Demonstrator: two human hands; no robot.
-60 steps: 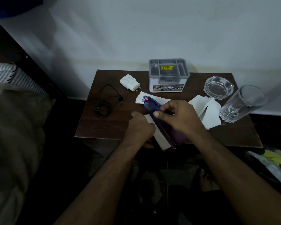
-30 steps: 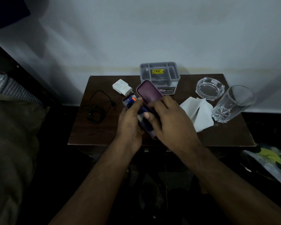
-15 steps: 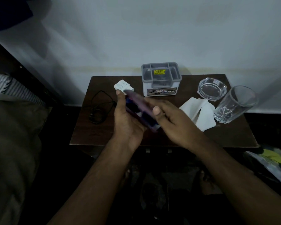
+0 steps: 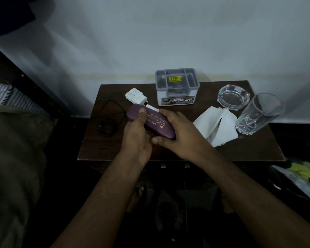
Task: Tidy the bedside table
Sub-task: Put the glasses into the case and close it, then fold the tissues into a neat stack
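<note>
A purple glasses case (image 4: 157, 124) with gold lettering is closed and held just above the dark wooden bedside table (image 4: 240, 151). My left hand (image 4: 135, 138) grips its left end, thumb on the lid. My right hand (image 4: 177, 135) wraps around its right end. A white slip of paper (image 4: 152, 108) shows behind the case. White tissue paper (image 4: 217, 127) lies crumpled to the right of my hands.
A grey organiser box (image 4: 176, 86) stands at the back by the wall. A white charger plug (image 4: 136, 96) and a black cable (image 4: 107, 120) lie on the left. A glass ashtray (image 4: 233, 99) and a tall glass (image 4: 258, 113) stand on the right. A bed (image 4: 11, 140) is at the left, a bag (image 4: 301, 178) on the floor at the right.
The case was open with blue glasses inside; its lid has come down and it is now closed in both hands.
</note>
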